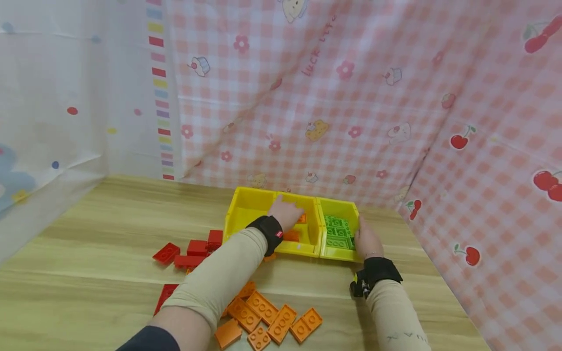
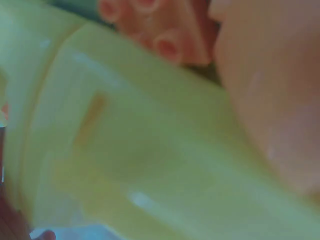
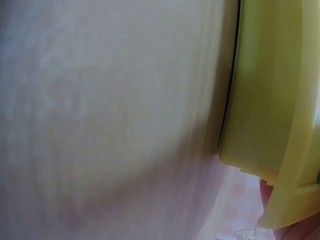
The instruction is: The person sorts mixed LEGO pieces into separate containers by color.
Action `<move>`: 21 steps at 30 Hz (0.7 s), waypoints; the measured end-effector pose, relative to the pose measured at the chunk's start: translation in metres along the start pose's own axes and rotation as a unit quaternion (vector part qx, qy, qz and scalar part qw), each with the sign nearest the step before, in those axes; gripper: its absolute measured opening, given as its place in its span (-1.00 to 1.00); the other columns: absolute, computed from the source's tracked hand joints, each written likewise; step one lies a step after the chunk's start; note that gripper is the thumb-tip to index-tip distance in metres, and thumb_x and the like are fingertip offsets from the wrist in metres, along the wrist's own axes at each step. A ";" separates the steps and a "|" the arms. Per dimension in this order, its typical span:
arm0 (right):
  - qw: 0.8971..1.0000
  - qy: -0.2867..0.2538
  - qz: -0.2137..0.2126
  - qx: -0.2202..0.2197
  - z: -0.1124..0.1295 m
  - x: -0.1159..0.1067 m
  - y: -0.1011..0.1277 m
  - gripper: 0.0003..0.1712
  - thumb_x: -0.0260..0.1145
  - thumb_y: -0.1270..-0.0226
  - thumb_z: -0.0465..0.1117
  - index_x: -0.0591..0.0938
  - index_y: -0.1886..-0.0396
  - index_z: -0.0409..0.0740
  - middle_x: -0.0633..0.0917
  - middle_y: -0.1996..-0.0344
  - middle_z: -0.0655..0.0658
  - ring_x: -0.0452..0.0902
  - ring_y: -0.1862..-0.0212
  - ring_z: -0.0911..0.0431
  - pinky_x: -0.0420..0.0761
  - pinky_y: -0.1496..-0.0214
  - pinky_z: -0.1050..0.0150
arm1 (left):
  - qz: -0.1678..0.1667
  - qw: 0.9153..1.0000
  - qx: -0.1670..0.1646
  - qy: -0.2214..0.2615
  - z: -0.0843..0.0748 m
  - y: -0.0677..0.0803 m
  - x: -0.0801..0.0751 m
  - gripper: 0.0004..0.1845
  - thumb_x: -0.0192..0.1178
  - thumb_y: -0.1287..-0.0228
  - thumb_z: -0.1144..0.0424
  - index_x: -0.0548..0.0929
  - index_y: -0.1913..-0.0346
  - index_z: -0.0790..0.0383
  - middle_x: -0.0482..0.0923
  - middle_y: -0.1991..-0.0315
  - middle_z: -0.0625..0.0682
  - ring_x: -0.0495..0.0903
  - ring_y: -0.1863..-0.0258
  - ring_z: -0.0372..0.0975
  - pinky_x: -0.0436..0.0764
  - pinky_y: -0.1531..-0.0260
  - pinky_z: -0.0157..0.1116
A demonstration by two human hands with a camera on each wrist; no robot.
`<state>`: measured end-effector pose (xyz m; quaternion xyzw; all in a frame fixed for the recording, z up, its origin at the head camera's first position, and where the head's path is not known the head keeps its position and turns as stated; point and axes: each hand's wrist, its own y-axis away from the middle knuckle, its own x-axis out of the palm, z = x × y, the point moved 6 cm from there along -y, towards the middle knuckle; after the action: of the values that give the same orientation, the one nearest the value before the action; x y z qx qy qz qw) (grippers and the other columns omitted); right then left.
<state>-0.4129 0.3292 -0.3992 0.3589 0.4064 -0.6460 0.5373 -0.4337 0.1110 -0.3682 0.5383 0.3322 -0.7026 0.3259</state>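
My left hand [image 1: 286,214] reaches into the middle compartment of a row of joined yellow bins [image 1: 252,197], fingers spread near its back wall. Beside its fingertips lies an orange brick [image 1: 302,219], with another orange brick [image 1: 291,236] nearer the front. In the left wrist view, orange studs [image 2: 167,47] show past the yellow wall [image 2: 150,150], close to the hand [image 2: 275,90]. My right hand [image 1: 368,239] grips the outer side wall of the right-hand bin [image 1: 340,254], which holds several green bricks [image 1: 337,231]. Its fingers [image 3: 300,230] show at the bin's rim in the right wrist view.
Several orange bricks [image 1: 283,322] lie loose on the wooden table [image 1: 88,253] in front of the bins. Red bricks [image 1: 197,247] are scattered to the left, partly behind my left forearm. A pink checked cloth [image 1: 263,97] hangs behind the bins.
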 end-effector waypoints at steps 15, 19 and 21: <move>1.000 0.002 0.003 -0.007 -0.002 0.001 -0.002 -0.42 -0.19 -0.48 -0.31 -0.01 -0.44 -0.31 0.32 -0.25 -0.42 0.24 -0.25 -0.24 0.20 -0.25 -0.10 | 0.039 0.996 -0.070 -0.044 -0.003 -0.006 0.017 -0.72 0.04 -0.34 0.27 0.75 0.39 -0.04 0.67 0.37 -0.10 0.57 0.19 -0.15 -0.13 -0.27 0.08; 1.000 0.004 0.002 -0.008 -0.002 0.001 -0.001 -0.42 -0.19 -0.48 -0.31 -0.01 -0.44 -0.32 0.31 -0.25 -0.43 0.23 -0.26 -0.25 0.20 -0.25 -0.10 | 0.051 0.995 -0.071 -0.041 -0.003 -0.008 0.024 -0.72 0.02 -0.36 0.26 0.75 0.29 -0.07 0.68 0.32 -0.11 0.56 0.14 -0.13 -0.17 -0.26 0.10; 1.000 0.006 0.001 -0.006 -0.002 0.000 -0.001 -0.42 -0.19 -0.48 -0.31 0.00 -0.44 -0.32 0.31 -0.25 -0.42 0.24 -0.26 -0.24 0.20 -0.25 -0.09 | 0.056 0.995 -0.072 -0.039 -0.003 -0.008 0.026 -0.73 0.02 -0.36 0.26 0.75 0.27 -0.07 0.68 0.31 -0.11 0.56 0.13 -0.13 -0.18 -0.26 0.10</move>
<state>-0.4134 0.3308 -0.4001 0.3597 0.4131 -0.6411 0.5375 -0.4444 0.1157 -0.3930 0.5033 0.3380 -0.6783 0.4153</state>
